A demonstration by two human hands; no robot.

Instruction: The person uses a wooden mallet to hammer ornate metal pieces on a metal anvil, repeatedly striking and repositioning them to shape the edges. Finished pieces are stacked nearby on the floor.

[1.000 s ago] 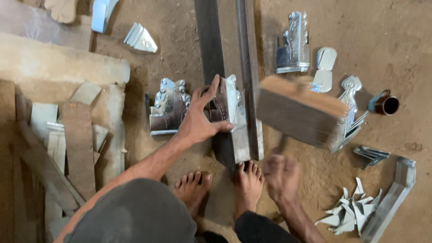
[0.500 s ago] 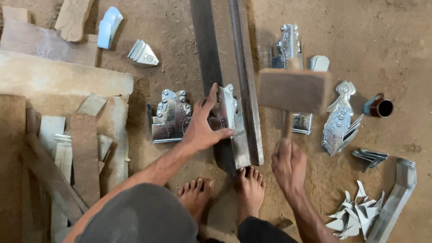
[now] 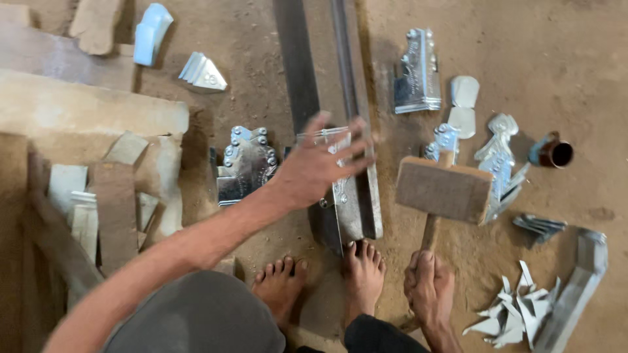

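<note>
Since the earlier frame, the left hand [image 3: 318,163] has lifted off the shiny metal bracket [image 3: 338,189], fingers now spread apart above it. The bracket lies on the long steel bar [image 3: 327,78], near its lower end. The right hand [image 3: 430,287], right of the bar, grips the wooden mallet [image 3: 443,191] handle, fingers clamped.

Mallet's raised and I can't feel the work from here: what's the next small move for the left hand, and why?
Probably press the left hand back down flat on the shiny sheet-metal bracket before striking. Its fingers are spread and seem lifted above the bracket on the long grey steel bar, while the right hand holds the wooden block-headed mallet beside it, so the bracket looks unsteadied.
</note>
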